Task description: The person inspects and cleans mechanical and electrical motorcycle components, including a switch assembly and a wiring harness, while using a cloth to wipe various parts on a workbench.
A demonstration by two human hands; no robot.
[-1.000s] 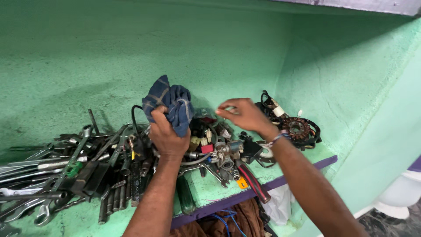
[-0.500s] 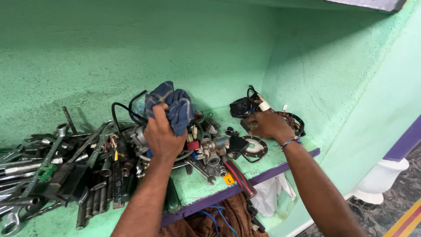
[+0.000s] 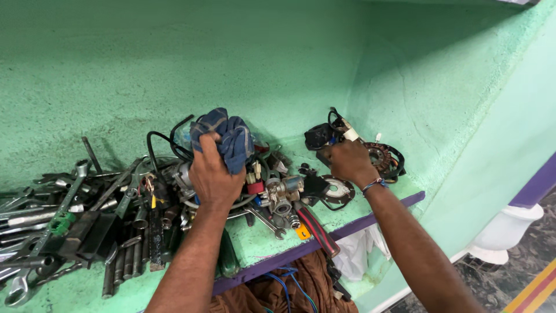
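We see a crumpled blue cloth (image 3: 227,138), checked in darker stripes, bunched above the heap of metal parts (image 3: 272,194) on the green shelf (image 3: 263,240). Our left hand (image 3: 211,177) is clamped on it, fingers closed round its lower folds, arm reaching straight up from below. Our right hand (image 3: 347,162), well apart, curls over a black part with wires (image 3: 321,134) beside a round coil ring (image 3: 383,159); we cannot tell whether it grips. A small yellow tag (image 3: 303,232) lies near the shelf's purple edge (image 3: 370,217).
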